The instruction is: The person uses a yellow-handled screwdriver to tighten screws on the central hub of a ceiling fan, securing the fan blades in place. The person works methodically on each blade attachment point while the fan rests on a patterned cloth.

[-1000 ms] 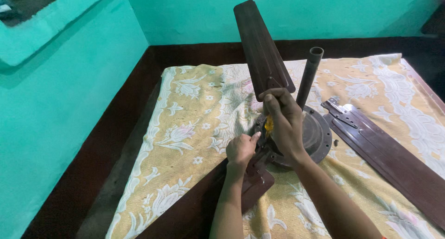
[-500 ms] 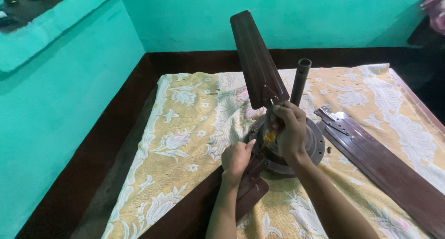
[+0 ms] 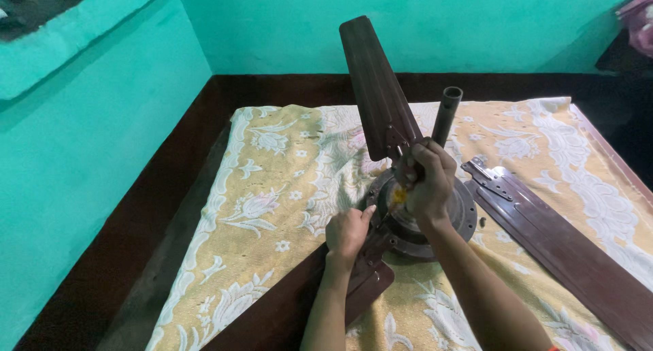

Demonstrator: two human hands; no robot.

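Bedspread [image 3: 272, 188] bears fan motor [image 3: 462, 211] under both hands [image 3: 425, 181].

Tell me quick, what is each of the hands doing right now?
Left hand: curled closed, gripping the blade bracket beside the fan motor.
Right hand: closed around a yellow-handled tool over the motor.

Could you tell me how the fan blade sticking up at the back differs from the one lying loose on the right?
The rear blade is fixed to the fan motor and angles upward off the bedsheet; the right blade lies flat on it, apart from the motor. The rear blade's bracket sits by the right hand; the right blade's bracket lies bare, untouched. Both are long, dark brown and glossy.
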